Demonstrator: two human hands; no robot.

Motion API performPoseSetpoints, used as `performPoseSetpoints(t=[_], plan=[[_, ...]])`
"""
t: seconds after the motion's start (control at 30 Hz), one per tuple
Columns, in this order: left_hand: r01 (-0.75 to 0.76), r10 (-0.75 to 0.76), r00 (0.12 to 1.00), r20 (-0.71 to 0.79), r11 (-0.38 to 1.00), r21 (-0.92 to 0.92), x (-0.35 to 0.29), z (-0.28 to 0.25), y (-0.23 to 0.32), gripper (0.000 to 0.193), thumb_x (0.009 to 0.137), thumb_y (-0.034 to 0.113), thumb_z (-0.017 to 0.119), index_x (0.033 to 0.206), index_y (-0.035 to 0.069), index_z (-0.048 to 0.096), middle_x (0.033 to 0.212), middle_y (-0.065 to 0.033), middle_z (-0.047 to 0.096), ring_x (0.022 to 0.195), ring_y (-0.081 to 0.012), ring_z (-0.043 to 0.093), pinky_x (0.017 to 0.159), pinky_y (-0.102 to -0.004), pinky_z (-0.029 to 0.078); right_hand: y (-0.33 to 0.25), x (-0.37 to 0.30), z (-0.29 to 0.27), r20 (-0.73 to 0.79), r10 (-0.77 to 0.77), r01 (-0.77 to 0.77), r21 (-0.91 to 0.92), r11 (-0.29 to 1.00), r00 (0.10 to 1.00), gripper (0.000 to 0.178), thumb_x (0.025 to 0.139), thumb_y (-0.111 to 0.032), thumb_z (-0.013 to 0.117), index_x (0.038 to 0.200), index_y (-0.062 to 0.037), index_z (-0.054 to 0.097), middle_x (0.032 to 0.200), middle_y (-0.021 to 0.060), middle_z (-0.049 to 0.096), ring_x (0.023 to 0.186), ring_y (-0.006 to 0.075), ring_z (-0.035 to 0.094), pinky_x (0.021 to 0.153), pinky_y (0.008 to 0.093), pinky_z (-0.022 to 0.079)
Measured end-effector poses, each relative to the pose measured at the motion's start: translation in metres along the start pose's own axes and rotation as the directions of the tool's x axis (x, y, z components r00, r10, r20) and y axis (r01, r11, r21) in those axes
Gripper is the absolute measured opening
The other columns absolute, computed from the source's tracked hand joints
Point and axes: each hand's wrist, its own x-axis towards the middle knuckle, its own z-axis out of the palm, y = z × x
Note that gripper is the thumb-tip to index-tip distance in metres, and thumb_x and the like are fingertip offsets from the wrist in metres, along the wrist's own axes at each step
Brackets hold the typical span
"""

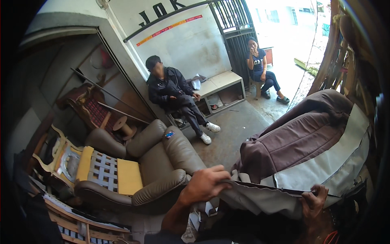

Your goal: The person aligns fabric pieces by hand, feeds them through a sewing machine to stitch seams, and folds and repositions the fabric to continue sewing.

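Note:
My left hand (205,185) is closed on one end of a grey fabric edge (260,198), in front of my body. Farther right, my right hand (313,201) pinches the same edge, its fingers curled over the dark strip along the top. Between both hands the edge runs fairly straight, and the grey cloth hangs below it. Just beyond lies a brown upholstery cover (300,142) with stitched seams, bulging as if over a seat or backrest. A pale grey panel (325,173) borders its near side. What lies beneath the cover is hidden.
A grey-brown sofa (152,158) with an exposed strap-webbed seat (103,168) stands at left. Wooden frames (77,223) lie lower left. One person (170,89) sits by a low bench (219,83); another person (260,65) sits near the doorway. Wooden pieces (337,57) line the right side.

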Motion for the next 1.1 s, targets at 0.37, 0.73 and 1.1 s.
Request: performPoseSetpoints(t=[0.37, 0.73, 1.1], plan=[[0.031, -0.605, 0.755, -0.254, 0.42, -0.907, -0.037, 0.117, -0.05, 0.017, 0.096, 0.017, 0.078, 0.103, 0.001, 0.078, 0.095, -0.0018, 0.077, 0.091, -0.0091, 0.067, 0.087, -0.0257, 0.051, 0.011, -0.011, 0.024, -0.009, -0.155, 0.155, 0.132, 0.979, 0.988, 0.014, 0.075, -0.009, 0.08, 0.086, -0.0032, 0.073, 0.087, 0.0138, 0.073, 0.091, 0.0345, 0.067, 0.087, 0.0448, 0.049], [0.02, -0.432, 0.875, -0.217, 0.482, -0.876, 0.023, 0.104, -0.087, 0.018, 0.099, 0.018, 0.075, 0.106, 0.002, 0.077, 0.097, -0.0009, 0.075, 0.093, -0.0072, 0.066, 0.088, -0.024, 0.051, -0.005, -0.012, 0.041, -0.168, -0.053, 0.052, -0.01, 0.999, 0.984, 0.012, 0.08, -0.008, 0.073, 0.085, -0.0015, 0.064, 0.084, 0.0145, 0.063, 0.085, 0.0361, 0.058, 0.081, 0.0457, 0.043], [0.106, -0.579, 0.789, -0.207, 0.46, -0.881, 0.001, 0.133, -0.106, 0.022, 0.097, 0.021, 0.077, 0.108, 0.002, 0.079, 0.096, -0.0014, 0.077, 0.091, -0.0074, 0.067, 0.085, -0.0244, 0.053, 0.008, 0.003, 0.055, -0.045, -0.142, 0.136, -0.106, 0.985, 0.989, 0.012, 0.081, -0.006, 0.073, 0.089, -0.0026, 0.065, 0.09, 0.0146, 0.066, 0.093, 0.037, 0.062, 0.09, 0.0464, 0.044]])
